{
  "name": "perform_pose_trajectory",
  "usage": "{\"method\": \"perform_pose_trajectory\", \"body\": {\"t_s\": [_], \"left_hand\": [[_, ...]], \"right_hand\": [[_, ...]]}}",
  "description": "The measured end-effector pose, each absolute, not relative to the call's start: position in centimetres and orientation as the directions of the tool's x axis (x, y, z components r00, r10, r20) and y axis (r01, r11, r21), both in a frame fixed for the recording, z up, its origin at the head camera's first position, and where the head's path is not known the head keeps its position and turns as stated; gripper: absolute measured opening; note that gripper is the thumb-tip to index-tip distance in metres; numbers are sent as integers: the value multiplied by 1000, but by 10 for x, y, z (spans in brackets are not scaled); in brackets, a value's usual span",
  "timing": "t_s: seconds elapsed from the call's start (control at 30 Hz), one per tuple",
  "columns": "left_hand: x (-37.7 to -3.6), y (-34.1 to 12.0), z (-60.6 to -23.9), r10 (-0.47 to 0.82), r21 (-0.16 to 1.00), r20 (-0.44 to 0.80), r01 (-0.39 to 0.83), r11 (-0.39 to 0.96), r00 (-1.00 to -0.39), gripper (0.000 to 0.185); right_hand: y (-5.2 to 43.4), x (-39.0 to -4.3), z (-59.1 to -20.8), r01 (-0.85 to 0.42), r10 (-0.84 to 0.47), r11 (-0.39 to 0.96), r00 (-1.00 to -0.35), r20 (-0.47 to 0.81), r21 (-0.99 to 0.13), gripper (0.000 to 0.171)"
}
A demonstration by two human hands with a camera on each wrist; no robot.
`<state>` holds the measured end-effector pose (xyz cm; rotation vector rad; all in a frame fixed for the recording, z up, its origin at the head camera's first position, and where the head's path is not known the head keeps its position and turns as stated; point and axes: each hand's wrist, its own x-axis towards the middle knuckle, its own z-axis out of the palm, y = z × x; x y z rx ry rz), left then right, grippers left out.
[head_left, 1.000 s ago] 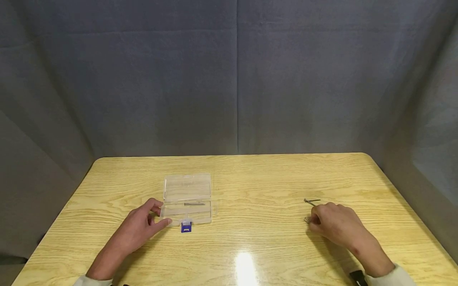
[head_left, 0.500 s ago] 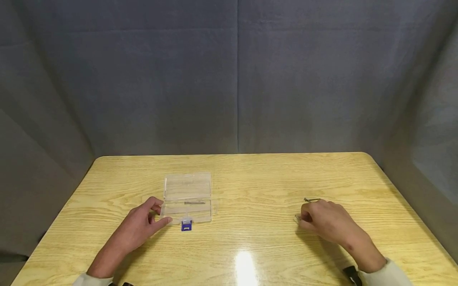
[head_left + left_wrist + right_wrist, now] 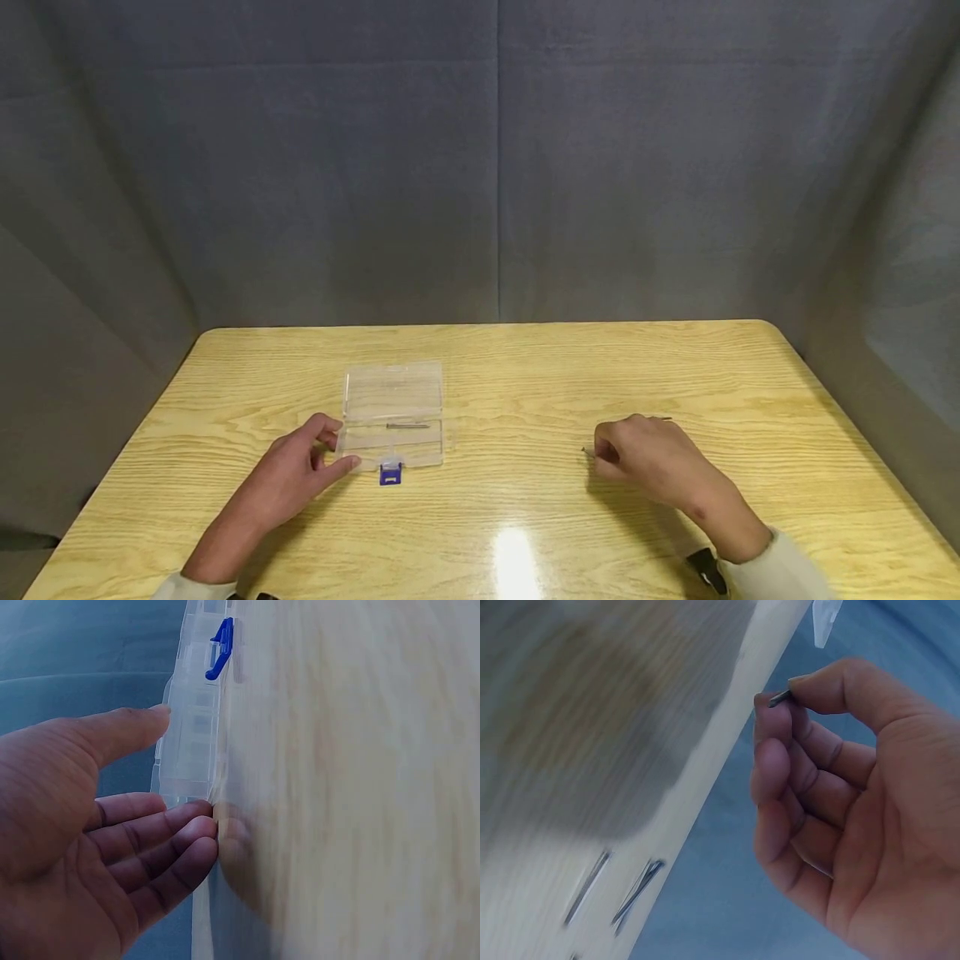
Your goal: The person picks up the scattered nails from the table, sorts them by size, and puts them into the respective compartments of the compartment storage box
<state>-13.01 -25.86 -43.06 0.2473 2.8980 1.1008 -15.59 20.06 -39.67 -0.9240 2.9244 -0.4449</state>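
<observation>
1. Right hand (image 3: 652,462) has slid left toward the case since a second ago, off the loose nails (image 3: 622,889); left hand unchanged.
2. Right thumb and forefinger pinch one nail (image 3: 780,697) by its end, just above the table (image 3: 525,383).
3. Nail looks light, stiff, thin and slippery; a mid-shaft pinch would likely hold it steadier.
4. Left hand (image 3: 296,475) lies relaxed, fingertips touching the case (image 3: 393,414) at its left edge.
5. Case lies open; one nail (image 3: 408,427) inside, blue latch (image 3: 390,475) in front.
</observation>
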Motion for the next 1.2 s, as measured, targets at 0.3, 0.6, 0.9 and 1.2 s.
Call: {"method": "perform_pose_trajectory", "body": {"t_s": [0.3,0.6,0.9,1.2], "left_hand": [[-129,-259,-430,165,660,45,153,736,-985,41],[-129,-260,-431,167,670,56,161,725,-984,42],[-128,-258,-432,158,680,61,157,716,-986,43],[-129,-258,-431,156,675,41,143,724,-987,45]], "right_hand": [[173,-162,-394,-620,-626,736,-776,77,-273,29],[146,-171,-396,-686,-680,672,-721,135,-280,29],[122,-182,-398,-722,-703,633,-687,183,-279,25],[95,-196,-395,-759,-745,588,-643,180,-279,29]]}}
